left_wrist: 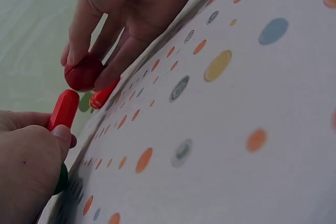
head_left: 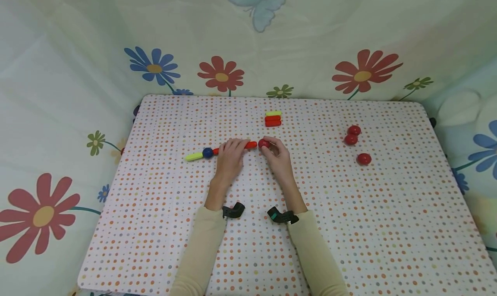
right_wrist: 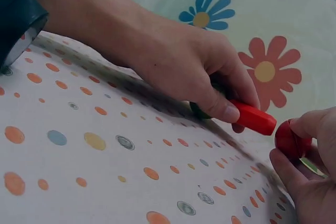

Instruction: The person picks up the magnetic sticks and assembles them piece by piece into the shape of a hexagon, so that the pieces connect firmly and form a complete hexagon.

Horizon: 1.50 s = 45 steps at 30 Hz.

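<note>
My left hand (head_left: 229, 158) pinches a red stick (head_left: 251, 145) between thumb and fingers. That stick belongs to a row running left: a green ball (right_wrist: 201, 109) mostly hidden by the hand, another red stick (head_left: 215, 151), a dark blue ball (head_left: 207, 152) and a yellow stick (head_left: 194, 156) at the far end. In my right hand (head_left: 278, 158), thumb and fingertips grip a shiny red ball (head_left: 263, 143). The ball is held just off the free end of the red stick, with a narrow gap between them in the right wrist view.
Beyond the hands, a yellow stick (head_left: 273, 113) and two red sticks (head_left: 273, 121) lie side by side. To the right, two red balls (head_left: 351, 139) sit together, with a third red ball (head_left: 364, 159) nearer. A dotted cloth covers the table (head_left: 388, 227); flowered curtains hang around it.
</note>
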Each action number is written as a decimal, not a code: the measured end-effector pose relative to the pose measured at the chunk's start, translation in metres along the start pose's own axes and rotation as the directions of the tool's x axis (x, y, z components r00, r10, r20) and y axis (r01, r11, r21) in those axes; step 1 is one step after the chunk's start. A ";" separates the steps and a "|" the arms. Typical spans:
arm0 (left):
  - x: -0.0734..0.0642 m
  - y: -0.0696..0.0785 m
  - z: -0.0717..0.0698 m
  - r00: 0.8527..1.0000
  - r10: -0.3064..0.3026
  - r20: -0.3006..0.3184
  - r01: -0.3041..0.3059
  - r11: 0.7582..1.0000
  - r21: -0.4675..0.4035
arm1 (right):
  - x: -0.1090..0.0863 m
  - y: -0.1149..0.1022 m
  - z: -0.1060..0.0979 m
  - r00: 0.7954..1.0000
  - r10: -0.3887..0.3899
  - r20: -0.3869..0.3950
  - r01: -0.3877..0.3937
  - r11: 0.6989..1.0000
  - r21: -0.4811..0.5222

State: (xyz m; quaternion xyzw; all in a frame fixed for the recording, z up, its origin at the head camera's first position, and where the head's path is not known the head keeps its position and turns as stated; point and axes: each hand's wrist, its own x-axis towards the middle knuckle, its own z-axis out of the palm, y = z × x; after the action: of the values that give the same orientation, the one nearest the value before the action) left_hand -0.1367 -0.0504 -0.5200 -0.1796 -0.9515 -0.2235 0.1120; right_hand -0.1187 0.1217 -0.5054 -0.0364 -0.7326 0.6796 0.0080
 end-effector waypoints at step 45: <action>0.000 0.003 -0.004 0.999 -0.049 -0.004 0.049 0.999 0.014 | 0.002 0.002 0.001 0.998 0.037 -0.040 -0.040 0.997 -0.069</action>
State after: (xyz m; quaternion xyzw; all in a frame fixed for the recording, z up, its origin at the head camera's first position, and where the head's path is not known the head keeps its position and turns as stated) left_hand -0.1353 -0.0494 -0.5151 -0.1549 -0.9570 -0.2197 0.1093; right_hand -0.1211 0.1212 -0.5073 -0.0640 -0.7547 0.6529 0.0078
